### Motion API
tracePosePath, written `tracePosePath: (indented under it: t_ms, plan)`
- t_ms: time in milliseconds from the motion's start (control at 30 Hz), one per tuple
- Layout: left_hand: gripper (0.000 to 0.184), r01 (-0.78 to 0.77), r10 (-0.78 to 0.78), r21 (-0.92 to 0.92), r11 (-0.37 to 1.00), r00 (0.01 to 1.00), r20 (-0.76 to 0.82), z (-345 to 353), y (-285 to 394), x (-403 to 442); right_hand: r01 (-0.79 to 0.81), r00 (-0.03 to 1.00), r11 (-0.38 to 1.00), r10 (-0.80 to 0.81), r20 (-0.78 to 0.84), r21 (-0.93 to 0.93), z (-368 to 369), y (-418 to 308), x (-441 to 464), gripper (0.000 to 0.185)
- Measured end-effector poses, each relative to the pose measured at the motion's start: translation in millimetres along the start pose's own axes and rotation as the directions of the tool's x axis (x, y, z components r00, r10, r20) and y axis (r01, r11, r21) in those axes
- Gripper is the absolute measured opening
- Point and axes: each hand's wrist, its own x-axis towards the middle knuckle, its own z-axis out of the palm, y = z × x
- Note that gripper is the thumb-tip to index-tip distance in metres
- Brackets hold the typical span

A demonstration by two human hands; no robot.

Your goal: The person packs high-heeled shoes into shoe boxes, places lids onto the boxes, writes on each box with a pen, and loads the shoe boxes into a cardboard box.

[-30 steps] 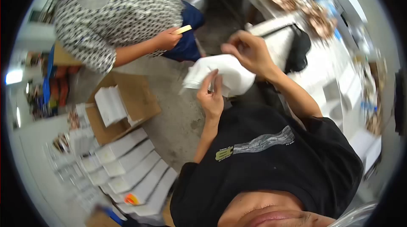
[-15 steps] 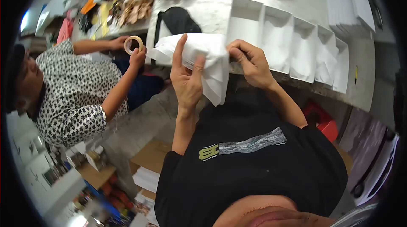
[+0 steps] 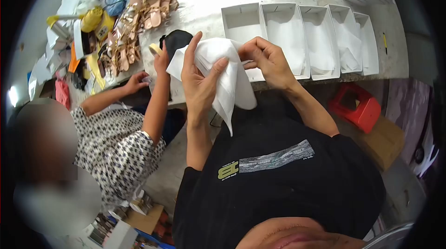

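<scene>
A white sheet of thin paper (image 3: 234, 79), like wrapping tissue, is bunched between my two hands in front of my chest, one corner hanging down to a point. My left hand (image 3: 200, 79) grips it, thumb across the front and one finger stretched upward. At its right edge, the bent fingers of my right hand (image 3: 269, 61) pinch the paper; the fingertips are partly hidden. Just beyond my hands, several open white boxes (image 3: 285, 21) stand in a row on the table (image 3: 200, 14). Sheets of white paper (image 3: 320, 56) line some of them.
On my left, a co-worker (image 3: 116, 156) reaches over the table with a tape roll (image 3: 155, 49) at one hand. A black item (image 3: 178, 40) lies nearby. Strappy sandals (image 3: 155, 7) are piled at the back left. A red stool (image 3: 355, 105) stands below the table, right.
The paper has folded over and droops lower between my hands. My view has shifted. The co-worker's hands have separated, and the arm with the tape has come closer to the table.
</scene>
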Motion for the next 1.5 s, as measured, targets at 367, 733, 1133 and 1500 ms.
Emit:
tracePosePath:
  t_ms: [367,733,1133,1500]
  plan:
    - [0.067,-0.033,0.031,0.032,0.999,0.998,0.057,-22,-24,79,-0.108,0.994,0.994,0.109,0.030,-0.008,14,6,68,0.021]
    - [0.058,-0.034,0.019,0.157,0.987,0.995,0.098,-26,-60,131,-0.224,0.924,0.972,0.235,0.300,-0.073,-40,38,138,0.021]
    - [0.025,-0.118,0.381,0.465,0.878,0.760,-0.526,-157,-48,149,0.284,0.185,0.019,-0.982,0.035,-0.959,-125,-71,202,0.045]
    - [0.026,-0.033,0.418,0.679,0.733,0.811,-0.411,-164,-62,164,0.222,0.950,0.950,-0.160,-0.268,0.221,-102,18,255,0.024]
